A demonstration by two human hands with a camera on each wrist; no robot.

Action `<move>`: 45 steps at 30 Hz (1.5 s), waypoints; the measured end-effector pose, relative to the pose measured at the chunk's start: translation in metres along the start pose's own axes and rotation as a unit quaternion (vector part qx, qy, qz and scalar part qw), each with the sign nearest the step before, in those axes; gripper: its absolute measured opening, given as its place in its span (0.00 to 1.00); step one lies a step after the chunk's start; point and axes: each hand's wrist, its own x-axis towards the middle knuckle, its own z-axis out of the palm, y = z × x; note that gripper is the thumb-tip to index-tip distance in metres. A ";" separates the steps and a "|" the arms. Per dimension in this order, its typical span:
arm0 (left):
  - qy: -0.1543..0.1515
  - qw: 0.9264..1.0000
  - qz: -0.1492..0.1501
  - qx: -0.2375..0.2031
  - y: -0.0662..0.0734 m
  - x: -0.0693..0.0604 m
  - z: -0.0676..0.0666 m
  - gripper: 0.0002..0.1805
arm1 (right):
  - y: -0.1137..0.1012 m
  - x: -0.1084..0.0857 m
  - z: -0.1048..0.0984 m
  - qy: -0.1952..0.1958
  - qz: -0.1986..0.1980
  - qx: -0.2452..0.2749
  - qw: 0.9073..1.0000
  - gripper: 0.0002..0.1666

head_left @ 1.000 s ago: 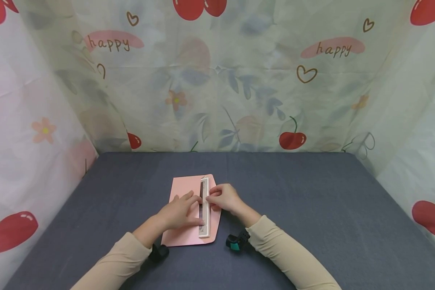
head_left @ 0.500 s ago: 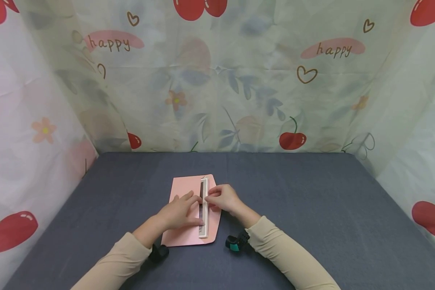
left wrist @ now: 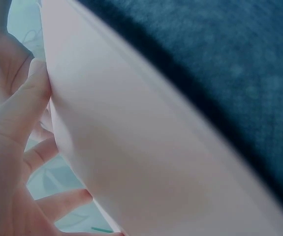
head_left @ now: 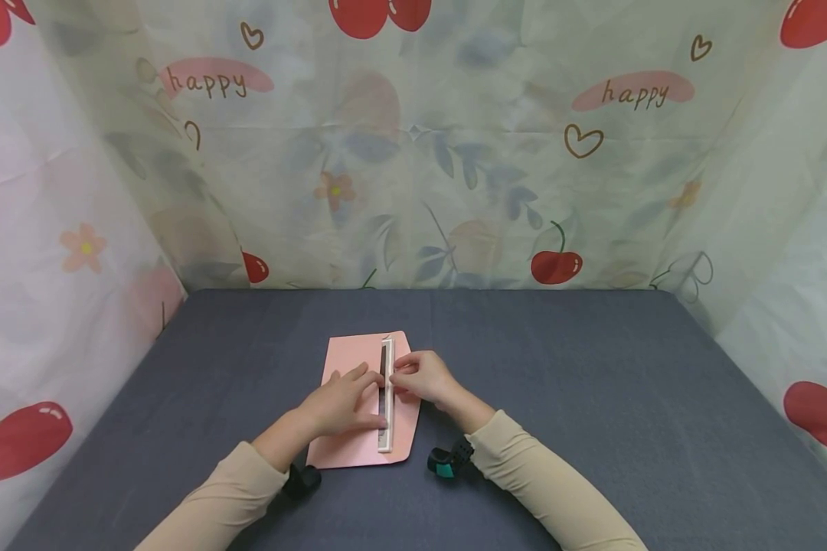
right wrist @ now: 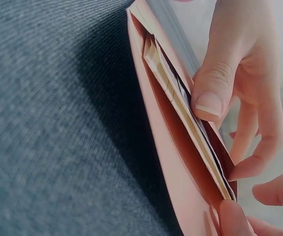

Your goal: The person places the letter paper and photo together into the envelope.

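On the dark table lies a pink envelope (head_left: 348, 353), its flap (head_left: 405, 428) spread out on the right. A white-bordered stack of folded paper (head_left: 387, 440) stands partly inside its mouth, and several layers show along its edge in the right wrist view. My left hand (head_left: 341, 399) rests on the envelope with fingers spread, thumb and fingertips at the upper lip of the mouth. My right hand (head_left: 427, 377) is over the flap, its bent fingertips touching the paper's outer edge near the middle. In the right wrist view one right finger (right wrist: 234, 216) covers the end of the visible edge.
A dark cloth covers the table (head_left: 558, 398). Behind it hangs a patterned curtain (head_left: 413, 191) with cherries and hearts, which also closes off both sides. Black wrist devices, one at the left wrist (head_left: 302, 482) and one at the right wrist (head_left: 451, 459), sit below the forearms.
The paper's outer edge has slid slightly left into the envelope, so less of it shows. My right fingertips have followed it a little to the left. My left hand has stayed put.
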 end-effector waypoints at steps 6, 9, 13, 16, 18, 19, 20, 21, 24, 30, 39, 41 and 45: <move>0.000 1.000 -0.001 0.000 0.000 0.000 0.000 0.28 | 0.000 0.000 0.001 -0.004 0.002 0.004 1.000 0.21; 0.000 1.000 0.001 0.000 0.000 0.000 0.000 0.28 | 0.000 0.001 0.002 -0.006 0.002 0.008 1.000 0.22; 0.002 1.000 0.005 0.001 0.000 0.000 0.000 0.29 | 0.000 0.002 0.003 -0.012 0.001 0.016 1.000 0.23; 0.003 1.000 0.008 0.001 -0.001 -0.001 0.000 0.28 | 0.001 0.002 0.004 -0.017 -0.003 0.019 1.000 0.23; 0.004 1.000 0.007 0.002 -0.001 -0.001 0.000 0.28 | 0.001 0.002 0.004 -0.018 -0.005 0.018 1.000 0.23; 0.003 1.000 0.007 0.002 -0.001 -0.001 0.001 0.28 | 0.001 0.002 0.004 -0.018 -0.007 0.016 1.000 0.23; 0.003 1.000 0.006 0.002 -0.001 0.000 0.001 0.28 | 0.002 0.002 0.005 -0.019 -0.010 0.014 1.000 0.23; 0.002 1.000 0.006 0.002 -0.001 0.000 0.001 0.29 | 0.002 0.002 0.005 -0.019 -0.012 0.012 1.000 0.23; 0.000 1.000 0.006 0.002 -0.002 0.000 0.001 0.29 | 0.002 0.002 0.006 -0.021 -0.015 0.012 1.000 0.24; -0.001 1.000 0.007 0.001 -0.002 0.001 0.001 0.30 | 0.001 0.004 0.006 -0.025 -0.015 0.016 0.999 0.24; -0.004 1.000 0.005 -0.003 -0.002 0.000 0.001 0.30 | 0.000 0.003 0.007 -0.027 -0.011 0.018 0.999 0.25; -0.005 1.000 0.003 -0.004 -0.002 0.000 0.001 0.30 | 0.000 0.004 0.008 -0.027 -0.010 0.018 0.999 0.24; -0.006 1.000 0.000 -0.008 -0.002 0.000 0.001 0.30 | 0.001 0.005 0.008 -0.029 -0.010 0.017 0.999 0.24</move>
